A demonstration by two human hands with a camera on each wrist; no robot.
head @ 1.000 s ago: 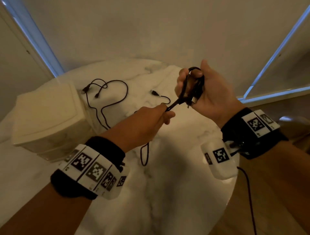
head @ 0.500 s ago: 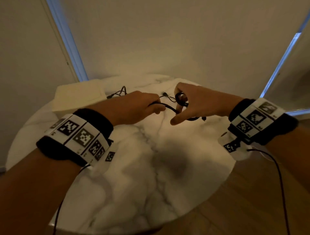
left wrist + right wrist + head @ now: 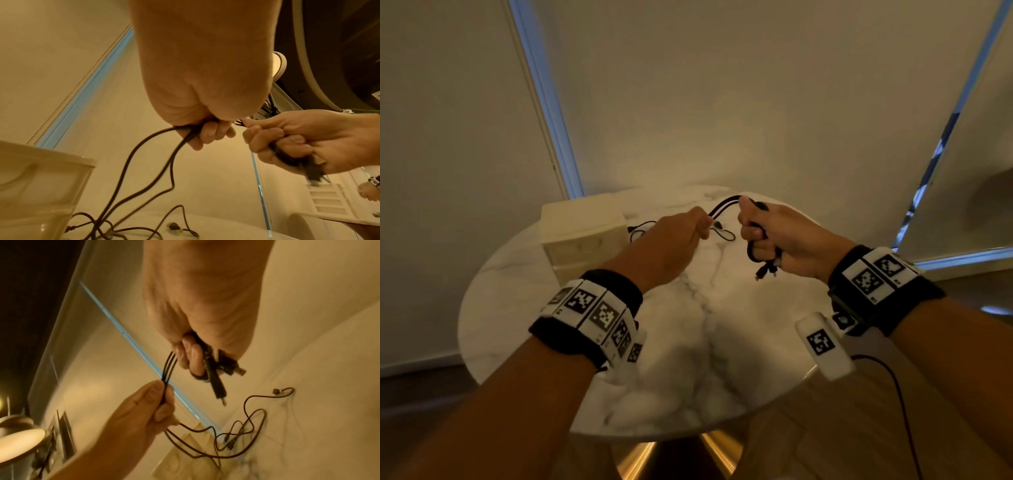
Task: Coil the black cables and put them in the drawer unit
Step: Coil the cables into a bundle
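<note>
My right hand (image 3: 767, 236) grips a coiled black cable (image 3: 756, 251) above the round marble table (image 3: 688, 359); its plug ends (image 3: 220, 392) hang below the fist. My left hand (image 3: 688, 228) pinches several strands of the cable (image 3: 724, 205) that run across to the right hand, a short gap between the two fists. In the left wrist view the strands (image 3: 144, 154) drop from my left fingers (image 3: 211, 131) down to the table. More loose black cable (image 3: 724, 233) lies on the table behind the hands. The cream drawer unit (image 3: 582, 229) stands at the back left, its drawers closed.
A wall with window blinds and blue light strips (image 3: 544, 102) rises right behind the table. The table's front edge (image 3: 688, 433) sits over a gold base (image 3: 678, 459). A thin wire (image 3: 900, 404) trails from my right wrist band.
Both hands have risen and moved away from me over the table. The right hand has closed into a fist round the coil, and the left hand now holds a taut stretch beside it.
</note>
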